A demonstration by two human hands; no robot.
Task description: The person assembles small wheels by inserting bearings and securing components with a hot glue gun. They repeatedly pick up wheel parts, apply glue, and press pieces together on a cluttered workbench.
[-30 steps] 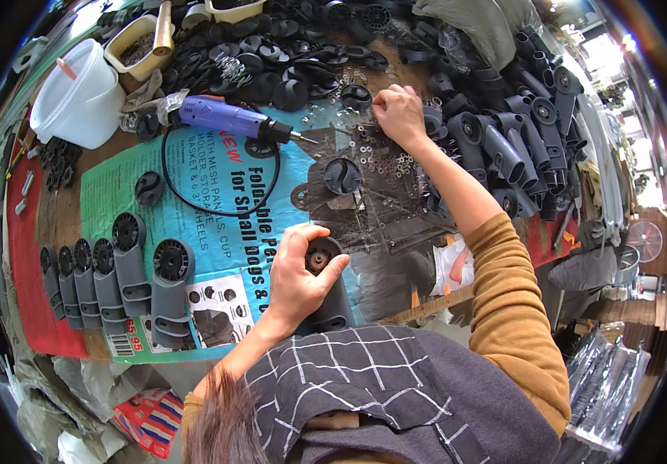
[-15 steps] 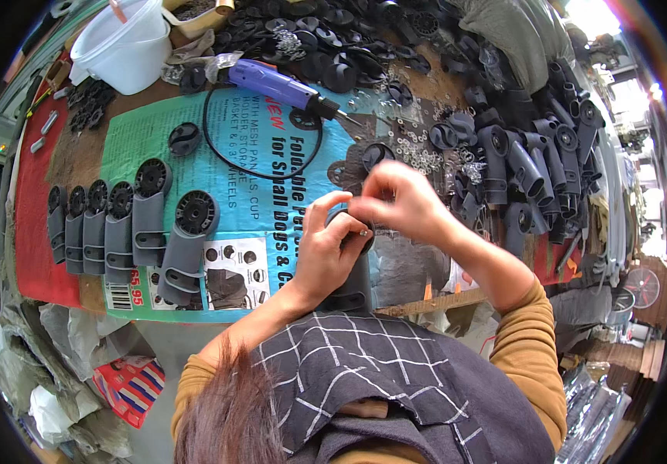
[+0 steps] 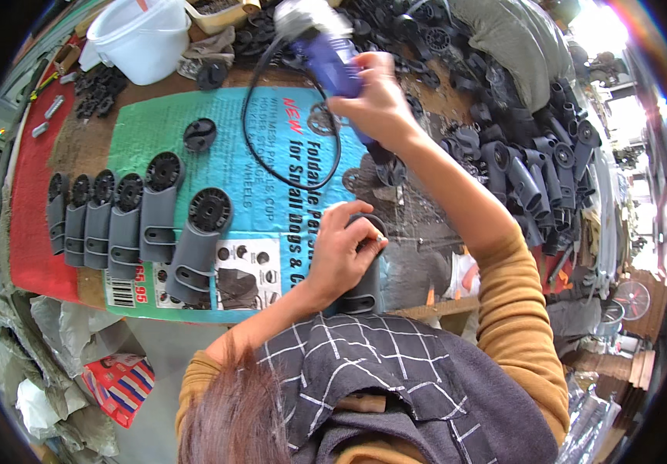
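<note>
My right hand (image 3: 380, 100) grips a purple electric screwdriver (image 3: 329, 66) by its body, raised over the far middle of the table with its dark front end slanting down toward me. The tool is smeared by motion and its tip cannot be made out. My left hand (image 3: 339, 251) is closed around the upper end of a grey plastic tube fitting (image 3: 364, 292) near the table's front edge. A tiny shiny piece shows at its fingertips, too small to name. Left of that hand lies a similar fitting (image 3: 194, 251) with a black round spoked end.
Several like fittings (image 3: 126, 232) line up at the left on printed cardboard (image 3: 252, 178). A black round cap (image 3: 199, 134) lies behind them. A black cable (image 3: 250, 147) loops across the middle. Piled fittings (image 3: 530, 174) are at the right; a white bucket (image 3: 140, 46) stands far left.
My right hand has left the fitting, reached away from me and taken hold of the electric screwdriver, which is lifted and turned. My left hand keeps its hold on the fitting.
</note>
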